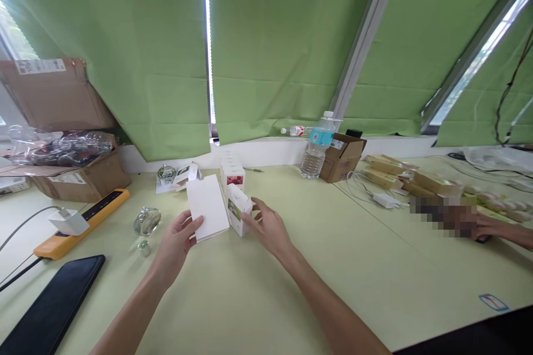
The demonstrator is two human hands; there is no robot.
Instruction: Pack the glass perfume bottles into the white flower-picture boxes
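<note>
My left hand (pixel 181 238) is closed on a flat white piece of folded card (pixel 207 208), thumb on its front and fingers behind. My right hand (pixel 268 227) grips a small white box (pixel 238 213) with a green picture, thumb and fingers on its right side. The box stands on the table right beside the card. Just behind, a row of similar white boxes (pixel 232 173) stands, the front one with a red picture. Left of my left hand are a clear glass bottle (pixel 147 221) lying on the table and a small silvery cap (pixel 144 248).
An orange power strip (pixel 104 203) with a white charger (pixel 70 223), and a black phone (pixel 54 302), lie at left. A water bottle (pixel 315 150) and cardboard box (pixel 343 158) stand at the back. At right, another person's hand (pixel 489 226) is near several yellowish packages (pixel 383 177).
</note>
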